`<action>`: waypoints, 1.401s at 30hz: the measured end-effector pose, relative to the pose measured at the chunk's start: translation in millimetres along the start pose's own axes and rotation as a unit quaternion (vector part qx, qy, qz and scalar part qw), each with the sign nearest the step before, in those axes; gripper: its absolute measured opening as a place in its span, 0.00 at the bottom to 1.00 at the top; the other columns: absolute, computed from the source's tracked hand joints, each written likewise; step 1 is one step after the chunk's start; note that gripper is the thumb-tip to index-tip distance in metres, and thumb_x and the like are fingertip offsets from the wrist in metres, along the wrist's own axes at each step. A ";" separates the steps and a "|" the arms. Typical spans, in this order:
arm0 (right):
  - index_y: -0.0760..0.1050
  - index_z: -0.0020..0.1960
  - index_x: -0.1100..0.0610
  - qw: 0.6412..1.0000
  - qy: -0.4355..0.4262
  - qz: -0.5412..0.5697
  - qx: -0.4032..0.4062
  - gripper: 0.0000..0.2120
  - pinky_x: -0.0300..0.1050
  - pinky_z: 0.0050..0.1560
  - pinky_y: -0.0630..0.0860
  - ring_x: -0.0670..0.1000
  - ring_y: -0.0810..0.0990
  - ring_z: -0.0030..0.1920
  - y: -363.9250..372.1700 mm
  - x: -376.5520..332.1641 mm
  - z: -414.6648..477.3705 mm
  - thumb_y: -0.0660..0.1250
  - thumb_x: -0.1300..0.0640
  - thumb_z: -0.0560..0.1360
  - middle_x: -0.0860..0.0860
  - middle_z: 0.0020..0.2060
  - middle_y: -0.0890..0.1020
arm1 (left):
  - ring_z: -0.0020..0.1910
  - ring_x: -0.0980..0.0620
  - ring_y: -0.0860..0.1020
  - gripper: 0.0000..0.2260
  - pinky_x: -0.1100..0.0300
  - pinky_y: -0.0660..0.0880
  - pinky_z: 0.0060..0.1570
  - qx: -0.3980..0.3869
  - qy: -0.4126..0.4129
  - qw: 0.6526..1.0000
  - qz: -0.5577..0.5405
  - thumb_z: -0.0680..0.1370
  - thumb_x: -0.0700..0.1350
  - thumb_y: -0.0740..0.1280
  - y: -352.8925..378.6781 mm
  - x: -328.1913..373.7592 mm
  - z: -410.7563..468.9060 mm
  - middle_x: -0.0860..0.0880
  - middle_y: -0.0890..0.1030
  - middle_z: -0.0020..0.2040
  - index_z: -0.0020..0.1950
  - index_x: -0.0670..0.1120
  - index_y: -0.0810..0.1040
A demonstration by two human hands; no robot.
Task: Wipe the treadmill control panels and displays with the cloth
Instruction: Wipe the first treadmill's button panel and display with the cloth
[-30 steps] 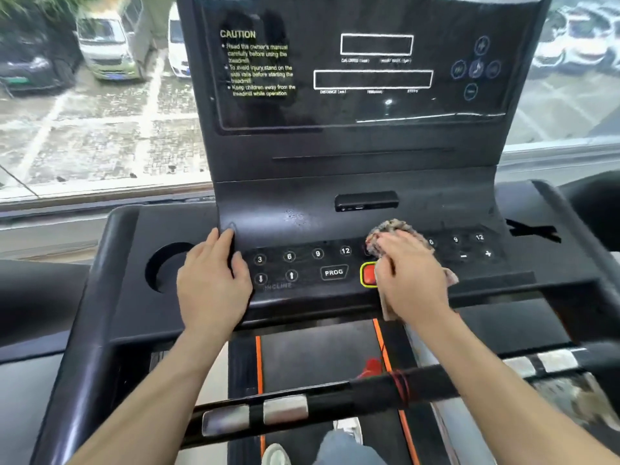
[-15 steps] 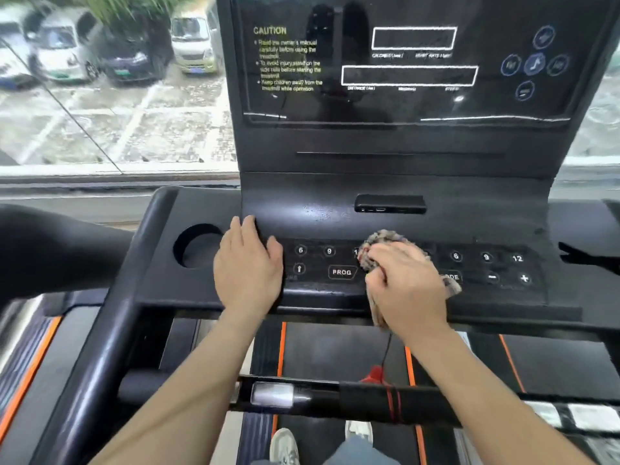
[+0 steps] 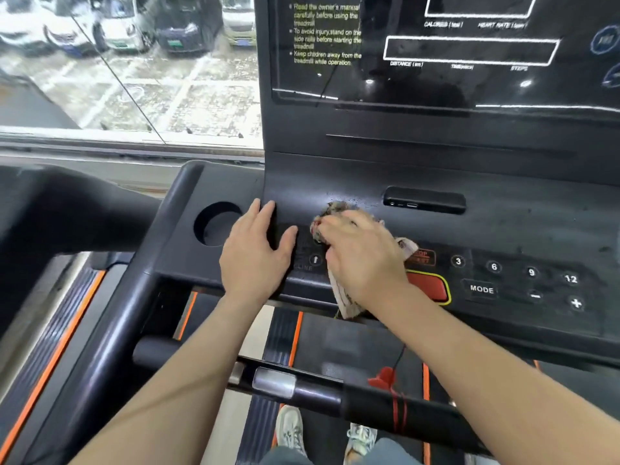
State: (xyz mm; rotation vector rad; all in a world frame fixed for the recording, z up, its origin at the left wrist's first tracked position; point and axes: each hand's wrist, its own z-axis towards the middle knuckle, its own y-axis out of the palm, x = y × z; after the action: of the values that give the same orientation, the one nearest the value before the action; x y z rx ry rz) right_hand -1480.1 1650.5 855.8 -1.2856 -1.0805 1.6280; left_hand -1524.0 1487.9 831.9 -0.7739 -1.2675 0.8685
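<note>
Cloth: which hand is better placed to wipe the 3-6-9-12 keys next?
Right. The right hand holds the cloth, beside the red button and those keys. The left hand lies flat and bare near the cup holder, farther away.

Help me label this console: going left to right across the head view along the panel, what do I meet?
Cup holder, left hand, right hand gripping the cloth, red stop button, MODE key, plus key.
</note>
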 end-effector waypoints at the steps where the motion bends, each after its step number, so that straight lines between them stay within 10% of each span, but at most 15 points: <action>1: 0.77 0.62 0.55 1.000 0.004 -0.006 -0.004 0.18 0.52 0.66 0.66 0.55 0.71 0.66 -1.3 -0.6 0.9 0.59 0.58 0.74 0.49 0.63 0.78 | 0.73 0.53 0.62 0.26 0.50 0.66 0.65 0.002 -0.003 1.000 0.001 0.78 0.59 0.62 0.2 0.1 -0.6 0.53 0.64 0.75 0.74 0.52 0.67; 6: 0.81 0.54 0.54 0.995 -0.094 -0.031 0.025 0.16 0.49 0.57 0.74 0.54 0.78 0.57 5.4 4.2 -42.9 0.65 0.61 0.68 0.47 0.54 0.83 | 0.73 0.52 0.63 0.25 0.50 0.68 0.64 0.009 0.000 1.000 0.004 0.78 0.59 0.62 2.3 -2.1 -1.1 0.52 0.66 0.75 0.73 0.53 0.68; 19: 0.81 0.51 0.53 0.997 0.005 0.011 0.074 0.15 0.51 0.52 0.73 0.56 0.77 0.54 5.2 -2.6 -8.0 0.62 0.60 0.68 0.46 0.50 0.83 | 0.73 0.53 0.62 0.25 0.52 0.67 0.64 -0.021 0.001 1.000 -0.010 0.78 0.58 0.62 -1.5 0.9 -2.2 0.53 0.63 0.76 0.74 0.53 0.66; 26: 0.73 0.67 0.49 0.999 -0.025 -0.010 -0.018 0.20 0.53 0.61 0.66 0.55 0.69 0.66 15.3 -12.9 18.2 0.59 0.57 0.76 0.43 0.66 0.75 | 0.67 0.56 0.71 0.16 0.69 0.62 0.61 -0.056 0.022 0.991 -0.120 0.80 0.45 0.64 -20.9 -26.9 9.9 0.56 0.71 0.70 0.67 0.53 0.75; 42: 0.81 0.55 0.52 0.995 -0.103 -0.007 0.014 0.17 0.53 0.51 0.76 0.56 0.77 0.56 3.6 -20.7 -6.4 0.59 0.57 0.71 0.45 0.55 0.82 | 0.65 0.59 0.72 0.16 0.60 0.70 0.61 -0.018 0.045 0.989 -0.138 0.80 0.44 0.61 -12.3 -37.6 8.3 0.61 0.73 0.68 0.65 0.58 0.76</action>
State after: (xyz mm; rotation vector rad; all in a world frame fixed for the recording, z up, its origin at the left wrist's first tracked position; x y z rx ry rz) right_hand -1470.2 1631.0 858.2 -1.1079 -1.1806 1.7891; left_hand -1533.9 1449.1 826.2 -0.6396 -1.2770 0.5830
